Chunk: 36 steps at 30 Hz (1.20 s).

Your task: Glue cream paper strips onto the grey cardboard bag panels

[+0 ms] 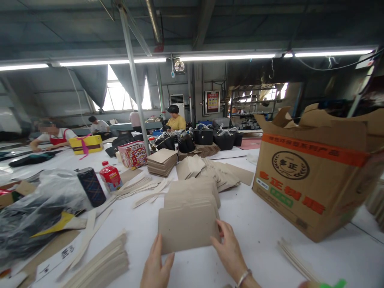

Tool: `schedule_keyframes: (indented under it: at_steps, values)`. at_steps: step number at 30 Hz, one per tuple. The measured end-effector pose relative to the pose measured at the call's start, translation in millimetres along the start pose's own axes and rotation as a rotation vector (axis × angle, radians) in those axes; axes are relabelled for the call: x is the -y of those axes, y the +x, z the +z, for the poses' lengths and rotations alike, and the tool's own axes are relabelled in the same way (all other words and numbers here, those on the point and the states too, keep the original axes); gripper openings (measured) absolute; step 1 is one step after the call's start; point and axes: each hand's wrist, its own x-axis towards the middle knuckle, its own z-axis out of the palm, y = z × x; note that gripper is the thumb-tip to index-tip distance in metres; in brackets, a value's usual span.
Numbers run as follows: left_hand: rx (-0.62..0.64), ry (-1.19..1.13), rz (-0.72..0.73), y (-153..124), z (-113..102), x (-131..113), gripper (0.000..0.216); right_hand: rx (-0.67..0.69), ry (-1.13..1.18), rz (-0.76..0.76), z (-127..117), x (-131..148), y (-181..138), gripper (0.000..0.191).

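Note:
A flat grey-brown cardboard piece (pixel 189 230) lies in front of me on the white table, at the near end of a row of overlapping pieces (pixel 192 192). My right hand (pixel 226 244), with a bracelet at the wrist, grips its right edge between thumb and bent fingers. At the lower left corner, my left hand (pixel 157 264) has its fingertips against the edge, thumb held apart from the fingers. The underside of the piece is hidden, so I cannot tell how many sheets lie together there.
A large open carton (pixel 306 180) stands at right. Beyond the row are loose cardboard pieces (pixel 222 176) and a neat stack (pixel 162 162). Cardboard strips (pixel 105 260), a red bottle (pixel 110 176), a dark cylinder (pixel 91 187) and clear plastic (pixel 51 200) lie left. Several people work farther back.

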Motion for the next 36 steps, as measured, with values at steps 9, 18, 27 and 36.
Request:
schedule_keyframes:
  at_steps: [9,18,27,36]
  values:
    - [0.000,-0.047,0.002,-17,-3,-34,0.070,0.044,0.039,0.044,1,-9,-1,0.051]
    - [-0.046,-0.192,0.081,9,-16,-70,0.028,0.037,0.158,0.137,-1,-6,0,0.054]
    - [0.158,-0.302,0.372,-39,-52,-143,0.025,0.152,0.437,0.217,-57,34,-7,0.071]
    - [0.163,-0.465,0.382,-55,-61,-167,0.020,0.457,0.920,0.400,-87,70,-31,0.039]
